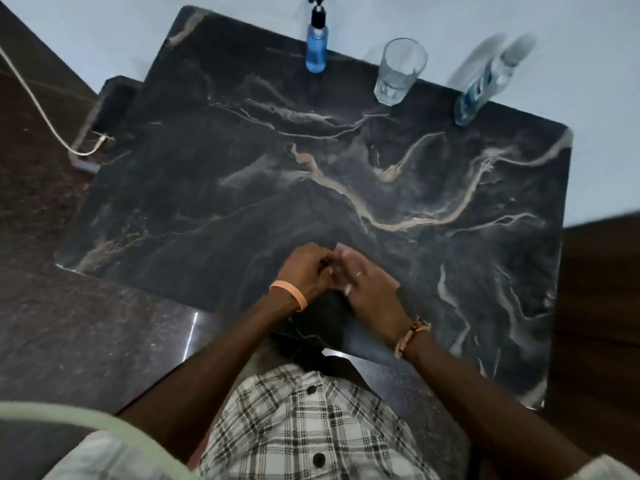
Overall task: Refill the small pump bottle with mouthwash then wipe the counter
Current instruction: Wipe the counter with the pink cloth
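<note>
1. The left hand (304, 275) is curling its fingers and pinching a pale cloth (348, 253) at the near edge of the counter (242, 168).
2. The right hand (372, 294) is lying on the cloth; its grip is too blurry to tell.
3. The small pump bottle (316, 50) is standing at the far edge, beside a glass (398, 71) and the big mouthwash bottle (481, 88).

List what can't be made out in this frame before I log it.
Head view:
- pump bottle: nozzle cut off by the top edge.
- large bottle: upper half smeared by motion blur; cap and label unreadable.
- pale sheet: mostly covered by the left hand and right hand, blurred; cloth or tissue unclear.
- glass: whether it holds liquid, too dim to tell.
</note>
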A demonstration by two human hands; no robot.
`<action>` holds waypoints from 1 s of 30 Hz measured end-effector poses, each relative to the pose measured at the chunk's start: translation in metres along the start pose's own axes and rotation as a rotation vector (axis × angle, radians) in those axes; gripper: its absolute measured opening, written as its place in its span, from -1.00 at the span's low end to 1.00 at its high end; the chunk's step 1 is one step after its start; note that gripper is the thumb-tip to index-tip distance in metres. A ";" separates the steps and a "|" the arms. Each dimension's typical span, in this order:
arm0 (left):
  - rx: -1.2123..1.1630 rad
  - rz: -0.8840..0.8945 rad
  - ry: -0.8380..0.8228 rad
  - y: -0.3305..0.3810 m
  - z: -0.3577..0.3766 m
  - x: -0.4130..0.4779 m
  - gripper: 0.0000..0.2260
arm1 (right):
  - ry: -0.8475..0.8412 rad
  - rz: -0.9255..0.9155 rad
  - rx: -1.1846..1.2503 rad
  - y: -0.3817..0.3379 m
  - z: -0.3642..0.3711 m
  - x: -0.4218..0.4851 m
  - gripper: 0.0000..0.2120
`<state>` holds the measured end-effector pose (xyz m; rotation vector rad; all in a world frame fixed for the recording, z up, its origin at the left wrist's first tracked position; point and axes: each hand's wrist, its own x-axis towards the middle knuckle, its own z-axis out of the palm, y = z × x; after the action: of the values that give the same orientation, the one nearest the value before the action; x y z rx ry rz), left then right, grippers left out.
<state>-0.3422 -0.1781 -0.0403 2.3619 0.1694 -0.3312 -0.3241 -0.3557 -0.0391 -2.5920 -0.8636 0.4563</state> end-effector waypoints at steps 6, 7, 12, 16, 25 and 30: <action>0.115 0.123 -0.078 0.042 0.030 0.026 -0.72 | 0.189 0.338 0.076 0.078 -0.055 -0.007 -0.68; 0.141 0.143 -0.092 0.050 0.034 0.031 -0.70 | 0.206 0.431 0.009 0.089 -0.060 -0.010 -0.64; 0.235 0.320 -0.123 0.080 0.053 0.045 -0.68 | 0.280 0.358 -0.111 0.053 -0.023 -0.047 -0.67; 0.297 0.394 -0.135 0.093 0.065 0.060 -0.64 | 0.104 0.216 -0.291 0.084 -0.045 -0.039 -0.60; 0.278 0.457 -0.180 0.119 0.078 0.090 -0.55 | 0.116 0.329 -0.191 0.063 -0.026 -0.037 -0.55; 0.250 0.486 -0.125 0.126 0.080 0.116 -0.55 | 0.206 0.492 -0.264 0.136 -0.090 -0.025 -0.59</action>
<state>-0.2186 -0.3216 -0.0469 2.5184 -0.5258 -0.2717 -0.2375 -0.4941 -0.0154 -3.0295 -0.2203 0.2024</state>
